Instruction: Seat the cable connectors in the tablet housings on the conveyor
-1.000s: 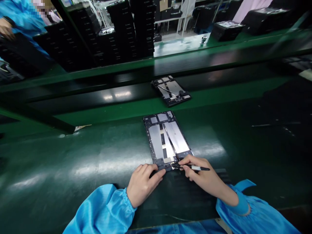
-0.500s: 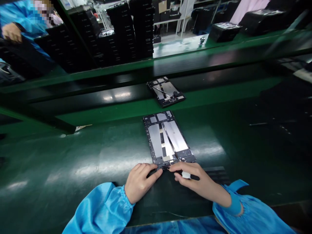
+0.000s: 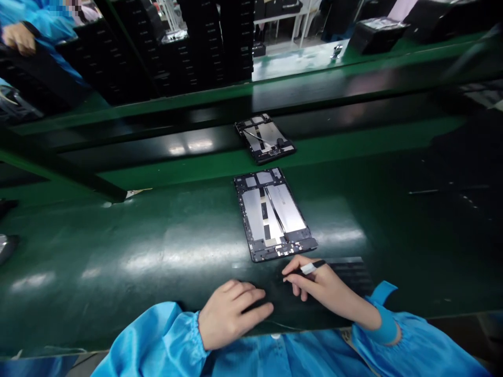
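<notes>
My right fingers (image 3: 296, 261) pinch a thin black-and-white stick (image 3: 309, 268); my empty left fingers (image 3: 250, 298) lie apart. Slipping could scratch the flat black-and-silver tablet (image 3: 293, 209).

right side: dim | white glare on green bench (image 3: 181, 230) | top-left: pixelated

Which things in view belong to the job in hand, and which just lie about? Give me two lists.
Job, it seems:
right hand, holding a pen-like tool with a white band
left hand
nearer opened tablet, in front of the hands

Lying about, probably:
farther opened tablet
stacked black trays in the background
</notes>
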Demonstrator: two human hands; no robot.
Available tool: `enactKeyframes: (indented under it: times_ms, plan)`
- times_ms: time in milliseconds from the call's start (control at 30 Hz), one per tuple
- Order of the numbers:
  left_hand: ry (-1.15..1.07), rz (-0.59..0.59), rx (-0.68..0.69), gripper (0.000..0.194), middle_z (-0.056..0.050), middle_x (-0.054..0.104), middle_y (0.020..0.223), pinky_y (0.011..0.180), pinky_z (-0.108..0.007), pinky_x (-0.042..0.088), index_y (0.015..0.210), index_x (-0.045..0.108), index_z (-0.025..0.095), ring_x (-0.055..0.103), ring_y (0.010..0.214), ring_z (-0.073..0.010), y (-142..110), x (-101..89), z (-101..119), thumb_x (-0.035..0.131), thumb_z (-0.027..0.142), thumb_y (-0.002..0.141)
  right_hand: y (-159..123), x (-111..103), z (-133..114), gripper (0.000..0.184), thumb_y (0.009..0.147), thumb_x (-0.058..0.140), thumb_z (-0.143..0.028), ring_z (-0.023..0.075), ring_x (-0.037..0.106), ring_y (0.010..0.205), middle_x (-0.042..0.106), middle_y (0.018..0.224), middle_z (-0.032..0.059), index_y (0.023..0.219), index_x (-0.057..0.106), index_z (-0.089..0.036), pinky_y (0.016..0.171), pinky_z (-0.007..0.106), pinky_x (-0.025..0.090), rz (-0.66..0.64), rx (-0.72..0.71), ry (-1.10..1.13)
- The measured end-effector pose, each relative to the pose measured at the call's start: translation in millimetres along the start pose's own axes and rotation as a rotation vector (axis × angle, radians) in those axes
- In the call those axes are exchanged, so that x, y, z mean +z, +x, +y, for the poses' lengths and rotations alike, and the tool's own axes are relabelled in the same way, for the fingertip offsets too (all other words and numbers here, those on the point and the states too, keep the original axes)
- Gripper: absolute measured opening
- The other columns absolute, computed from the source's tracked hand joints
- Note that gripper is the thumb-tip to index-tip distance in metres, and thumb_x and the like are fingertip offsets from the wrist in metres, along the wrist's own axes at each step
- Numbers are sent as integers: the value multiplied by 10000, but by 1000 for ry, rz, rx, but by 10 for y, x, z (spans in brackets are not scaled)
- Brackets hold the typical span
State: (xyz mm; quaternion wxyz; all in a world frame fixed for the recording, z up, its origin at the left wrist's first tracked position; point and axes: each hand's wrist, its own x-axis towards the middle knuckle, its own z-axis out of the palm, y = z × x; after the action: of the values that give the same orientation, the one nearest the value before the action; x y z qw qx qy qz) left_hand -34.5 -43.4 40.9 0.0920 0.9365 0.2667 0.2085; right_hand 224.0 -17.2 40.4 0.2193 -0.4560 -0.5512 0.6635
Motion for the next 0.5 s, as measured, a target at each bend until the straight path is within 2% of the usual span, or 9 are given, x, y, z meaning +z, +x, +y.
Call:
enactKeyframes:
  times_ms: [67, 200, 500]
  plan:
    - [4, -61, 52, 251, -17, 585, 1209, 786, -265, 401, 1164, 628, 264, 519, 1025, -156, -17, 43, 66, 532, 229, 935, -23, 25, -9, 235, 932, 542, -387, 120, 602, 609, 616, 706, 15, 916, 604, -161, 557, 218, 490, -18, -28, -142]
    - [34, -125, 34, 280, -21, 532, 1283, 783, -275, 377, 1200, 609, 304, 501, 1029, -162, -3, 102, 86, 517, 268, 938, -39, 52, -66, 177, 916, 566, -324, 128, 594, 646, 632, 770, 15, 837, 596, -167, 583, 238, 434, 17, -119, -406]
    - [61, -123, 23, 293, -28, 513, 1283, 797, -273, 368, 1208, 596, 319, 491, 1040, -164, -12, 111, 89, 530, 257, 929, -16, 164, 2, 179, 900, 594, -326, 142, 606, 668, 629, 741, 9, 813, 601, -169, 610, 251, 427, 54, -99, -371]
